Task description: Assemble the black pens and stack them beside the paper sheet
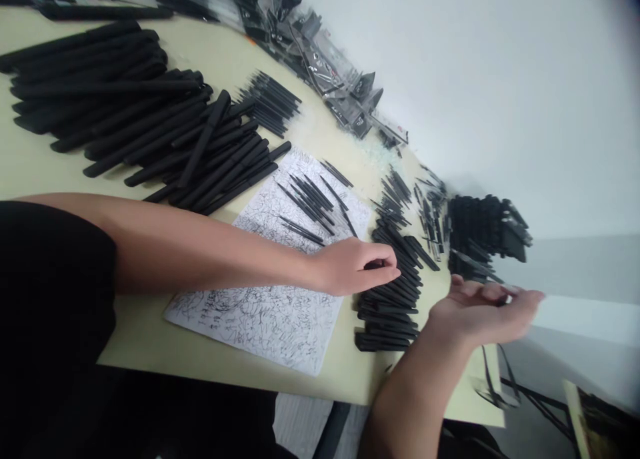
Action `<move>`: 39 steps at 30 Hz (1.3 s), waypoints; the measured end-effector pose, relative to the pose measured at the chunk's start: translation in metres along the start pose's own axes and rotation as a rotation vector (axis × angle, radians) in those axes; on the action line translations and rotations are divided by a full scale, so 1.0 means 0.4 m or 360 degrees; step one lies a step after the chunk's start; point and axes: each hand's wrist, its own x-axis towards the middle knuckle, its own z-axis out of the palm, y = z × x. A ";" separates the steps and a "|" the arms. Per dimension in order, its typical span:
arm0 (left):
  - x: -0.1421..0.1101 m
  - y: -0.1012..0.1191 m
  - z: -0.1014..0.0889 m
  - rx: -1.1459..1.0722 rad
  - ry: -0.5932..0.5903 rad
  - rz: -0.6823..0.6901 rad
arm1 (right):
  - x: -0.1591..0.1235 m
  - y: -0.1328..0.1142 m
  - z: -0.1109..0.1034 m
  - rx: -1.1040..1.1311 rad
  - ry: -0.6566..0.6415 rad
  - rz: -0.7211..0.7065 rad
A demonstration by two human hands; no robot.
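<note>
My left hand (357,265) reaches across from the left, its fingers curled and thumb pressed in, over a row of black pen caps or barrels (390,299). Whatever its fingers may hold is hidden. On the right, my right hand (485,305) is raised with the palm turned up. A thin grey pen-like stick (480,267) runs into its pinched fingertips; blur hides its detail. Under my left forearm lies a white sheet covered in scribbles (270,325). Several slim black pen refills (313,202) rest on that sheet.
A large heap of black pens (150,112) lies at the left on the pale yellow table (145,342). Behind are a bundle of refills (273,102) and crumpled dark packets (340,85) along the wall. A black stack (485,225) stands at the far right.
</note>
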 end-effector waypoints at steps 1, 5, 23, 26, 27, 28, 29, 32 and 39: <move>-0.002 0.000 0.001 0.0045 -0.0057 0.0047 | -0.002 0.001 0.003 -0.0012 -0.0019 0.0055; -0.017 -0.004 0.015 0.0377 -0.0286 0.0438 | -0.033 0.016 0.028 -0.0075 -0.0160 0.0152; -0.039 -0.013 0.041 0.0855 -0.0441 0.0849 | -0.169 0.057 0.057 -0.0924 -0.1243 -0.0455; -0.039 -0.010 0.040 0.0849 -0.0489 0.0819 | -0.179 0.054 0.060 -0.0933 -0.1303 -0.0573; -0.038 -0.008 0.039 0.0860 -0.0517 0.0802 | -0.183 0.053 0.061 -0.0931 -0.1320 -0.0598; -0.038 -0.007 0.038 0.0871 -0.0546 0.0787 | -0.186 0.051 0.062 -0.0933 -0.1334 -0.0615; -0.038 -0.005 0.037 0.0879 -0.0571 0.0774 | -0.189 0.050 0.063 -0.0939 -0.1342 -0.0625; -0.036 -0.002 0.034 0.0893 -0.0608 0.0770 | -0.192 0.049 0.062 -0.0987 -0.1355 -0.0643; -0.034 -0.010 0.038 0.0825 -0.0592 0.0830 | -0.176 0.061 0.059 -0.1178 -0.1557 -0.0868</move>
